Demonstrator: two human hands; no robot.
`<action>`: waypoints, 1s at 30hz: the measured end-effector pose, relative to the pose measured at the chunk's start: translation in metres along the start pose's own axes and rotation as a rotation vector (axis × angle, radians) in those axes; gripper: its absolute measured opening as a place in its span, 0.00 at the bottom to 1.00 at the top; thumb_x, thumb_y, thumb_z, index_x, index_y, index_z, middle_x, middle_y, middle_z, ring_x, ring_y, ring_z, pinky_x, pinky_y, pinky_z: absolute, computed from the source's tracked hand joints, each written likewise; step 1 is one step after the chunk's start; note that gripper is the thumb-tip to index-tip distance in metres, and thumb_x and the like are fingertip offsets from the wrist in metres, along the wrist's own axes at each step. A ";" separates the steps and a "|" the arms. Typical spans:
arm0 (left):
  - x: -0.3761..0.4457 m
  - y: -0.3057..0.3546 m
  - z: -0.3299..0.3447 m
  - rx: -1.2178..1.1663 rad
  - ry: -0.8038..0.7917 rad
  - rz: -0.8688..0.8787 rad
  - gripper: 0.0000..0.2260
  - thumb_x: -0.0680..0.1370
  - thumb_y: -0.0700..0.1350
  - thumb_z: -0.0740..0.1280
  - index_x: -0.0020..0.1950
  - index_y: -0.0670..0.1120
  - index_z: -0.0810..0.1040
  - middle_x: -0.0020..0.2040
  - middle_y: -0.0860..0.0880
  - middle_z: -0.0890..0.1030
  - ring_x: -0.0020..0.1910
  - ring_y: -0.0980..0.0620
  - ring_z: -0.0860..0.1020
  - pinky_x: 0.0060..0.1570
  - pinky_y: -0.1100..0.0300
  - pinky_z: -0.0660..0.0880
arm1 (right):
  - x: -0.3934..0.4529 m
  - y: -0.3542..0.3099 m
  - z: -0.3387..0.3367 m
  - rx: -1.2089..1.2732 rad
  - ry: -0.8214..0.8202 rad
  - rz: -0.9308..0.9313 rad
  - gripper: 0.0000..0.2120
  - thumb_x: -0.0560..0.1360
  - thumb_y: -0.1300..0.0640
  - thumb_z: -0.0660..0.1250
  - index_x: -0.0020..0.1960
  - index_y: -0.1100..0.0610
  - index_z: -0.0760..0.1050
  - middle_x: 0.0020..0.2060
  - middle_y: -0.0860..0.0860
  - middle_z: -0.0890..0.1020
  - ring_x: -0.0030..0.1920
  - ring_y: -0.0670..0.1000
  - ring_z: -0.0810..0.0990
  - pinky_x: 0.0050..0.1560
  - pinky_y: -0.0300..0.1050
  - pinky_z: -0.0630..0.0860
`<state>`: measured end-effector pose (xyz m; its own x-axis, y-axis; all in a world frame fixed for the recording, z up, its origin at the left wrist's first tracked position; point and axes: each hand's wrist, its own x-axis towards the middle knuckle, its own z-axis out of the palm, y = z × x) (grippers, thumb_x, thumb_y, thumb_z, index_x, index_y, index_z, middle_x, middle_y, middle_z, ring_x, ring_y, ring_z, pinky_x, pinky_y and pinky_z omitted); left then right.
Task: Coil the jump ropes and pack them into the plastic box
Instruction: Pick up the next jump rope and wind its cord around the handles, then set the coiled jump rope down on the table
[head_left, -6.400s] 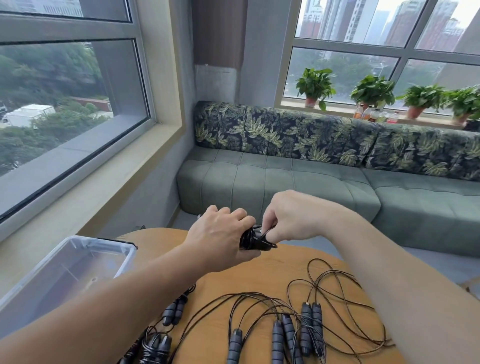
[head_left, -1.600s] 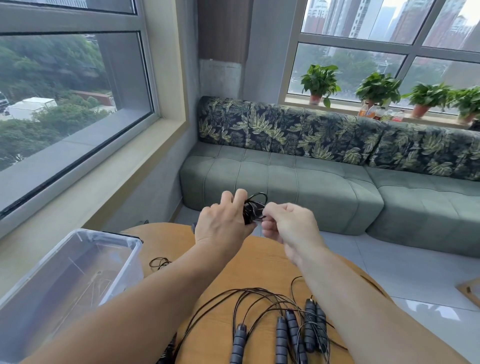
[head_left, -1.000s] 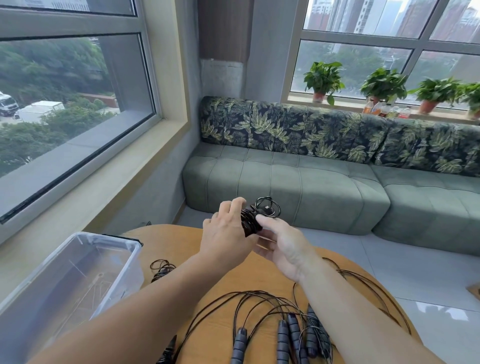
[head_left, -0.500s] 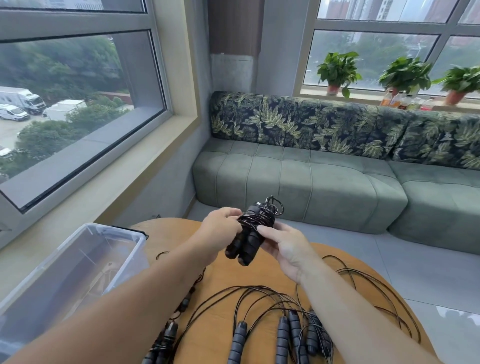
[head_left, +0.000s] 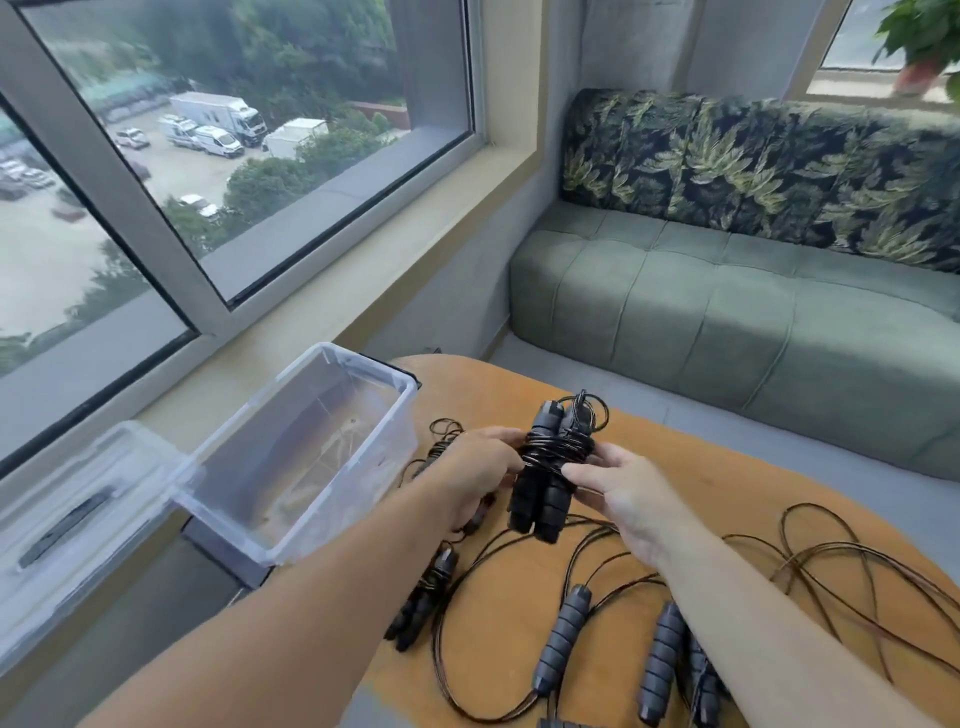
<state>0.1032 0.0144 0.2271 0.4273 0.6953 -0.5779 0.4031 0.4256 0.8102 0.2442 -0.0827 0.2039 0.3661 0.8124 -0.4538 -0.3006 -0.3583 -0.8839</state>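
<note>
The clear plastic box (head_left: 306, 447) sits open at the bench's (head_left: 727, 499) left edge. Just right of it, the left hand (head_left: 480, 470) and right hand (head_left: 626, 491) both grip the coiled jump rope (head_left: 550, 467) above the bench, while loose jump ropes (head_left: 670, 613) sprawl toward the near-right edge.

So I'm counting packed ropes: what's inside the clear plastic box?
No jump ropes show inside the clear plastic box; through its bottom only the orange table shows. The near wall blurs the front corner.
</note>
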 end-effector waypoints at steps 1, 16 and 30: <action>0.004 0.000 -0.009 -0.013 0.004 0.000 0.22 0.75 0.27 0.58 0.66 0.40 0.77 0.55 0.43 0.82 0.50 0.46 0.81 0.53 0.57 0.80 | 0.008 0.004 0.008 -0.027 0.006 0.005 0.14 0.75 0.70 0.68 0.59 0.62 0.78 0.53 0.56 0.85 0.52 0.54 0.82 0.57 0.47 0.78; 0.089 -0.056 -0.087 0.186 0.174 -0.139 0.23 0.77 0.31 0.54 0.68 0.47 0.76 0.54 0.49 0.80 0.47 0.50 0.79 0.49 0.54 0.81 | 0.107 0.066 0.107 -0.093 0.097 0.261 0.15 0.76 0.67 0.69 0.60 0.55 0.77 0.49 0.48 0.83 0.52 0.50 0.80 0.50 0.43 0.76; 0.154 -0.086 -0.098 0.494 0.191 -0.049 0.20 0.78 0.32 0.56 0.66 0.48 0.74 0.52 0.46 0.80 0.50 0.46 0.78 0.47 0.57 0.75 | 0.172 0.106 0.147 -0.372 0.225 0.271 0.28 0.75 0.57 0.70 0.73 0.54 0.69 0.60 0.51 0.81 0.56 0.54 0.80 0.60 0.53 0.78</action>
<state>0.0544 0.1416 0.0782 0.2618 0.7944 -0.5481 0.7719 0.1685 0.6130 0.1455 0.0868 0.0488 0.5114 0.5635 -0.6488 -0.0918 -0.7149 -0.6932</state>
